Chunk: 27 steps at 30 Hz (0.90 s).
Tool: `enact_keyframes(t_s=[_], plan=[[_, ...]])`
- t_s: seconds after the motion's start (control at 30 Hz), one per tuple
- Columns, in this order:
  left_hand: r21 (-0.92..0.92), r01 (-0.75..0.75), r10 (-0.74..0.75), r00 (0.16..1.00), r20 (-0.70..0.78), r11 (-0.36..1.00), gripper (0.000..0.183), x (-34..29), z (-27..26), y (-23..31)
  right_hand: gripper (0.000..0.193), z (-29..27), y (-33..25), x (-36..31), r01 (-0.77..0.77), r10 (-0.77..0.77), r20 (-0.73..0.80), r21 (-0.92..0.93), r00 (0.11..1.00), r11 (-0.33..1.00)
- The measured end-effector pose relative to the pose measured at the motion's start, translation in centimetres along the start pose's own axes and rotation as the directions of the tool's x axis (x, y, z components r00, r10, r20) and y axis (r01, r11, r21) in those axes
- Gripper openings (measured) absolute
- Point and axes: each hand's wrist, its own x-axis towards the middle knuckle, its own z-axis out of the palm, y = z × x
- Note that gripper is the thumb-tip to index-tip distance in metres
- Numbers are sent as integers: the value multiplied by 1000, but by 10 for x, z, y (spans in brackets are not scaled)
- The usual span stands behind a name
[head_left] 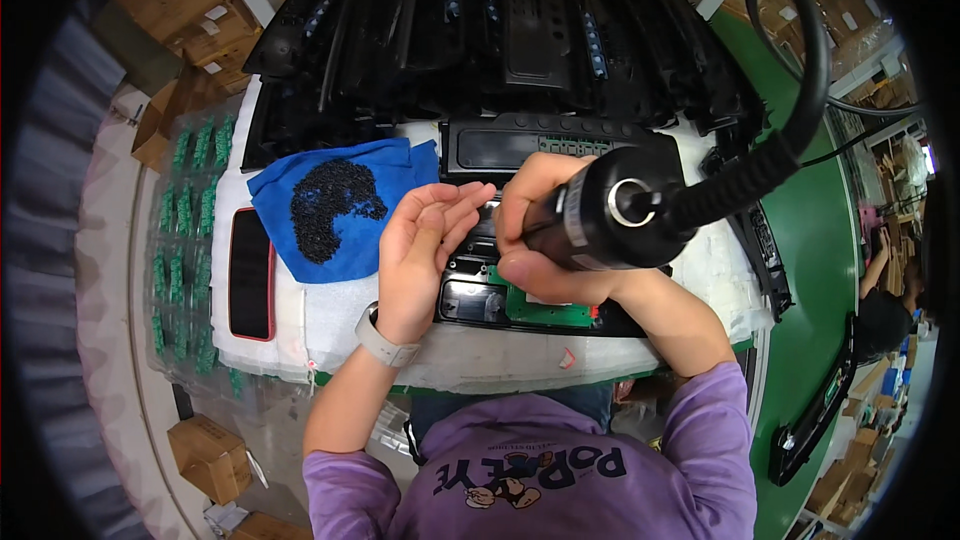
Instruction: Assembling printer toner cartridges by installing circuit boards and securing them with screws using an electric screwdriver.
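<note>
My right hand is wrapped round a thick black power screwdriver, whose cable rises to the upper right. Its tip is hidden beneath the body and my hand. Below it lies a long black plastic housing with a green circuit board at its near side. My left hand is half cupped, palm up, its fingers stretched toward the screwdriver; I see nothing in it. Left of that hand, a heap of small black screws rests on a blue cloth.
A red-edged phone lies on the white padded table. Another black housing sits beyond my hands. Stacked black housings line the back. Green parts in clear trays stand at left. A person is far right.
</note>
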Motion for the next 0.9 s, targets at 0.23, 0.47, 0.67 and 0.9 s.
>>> enact_keyframes(t_s=[0.23,0.47,0.67,0.9], plan=[[188,-111,128,988,-83,976,23,5,-11,-6,21,-4,3,7,246,-226,107,-244,968,938],[-153,123,-114,991,62,981,6,1,-9,5,29,-15,-5,2,82,-79,-23,322,997,943],[-156,205,-163,955,249,966,9,2,-10,2,35,-35,-26,3,237,-235,-73,528,969,815],[-88,281,-238,913,331,956,14,-2,-7,2,32,-38,-35,0,357,-340,-132,521,931,775]])
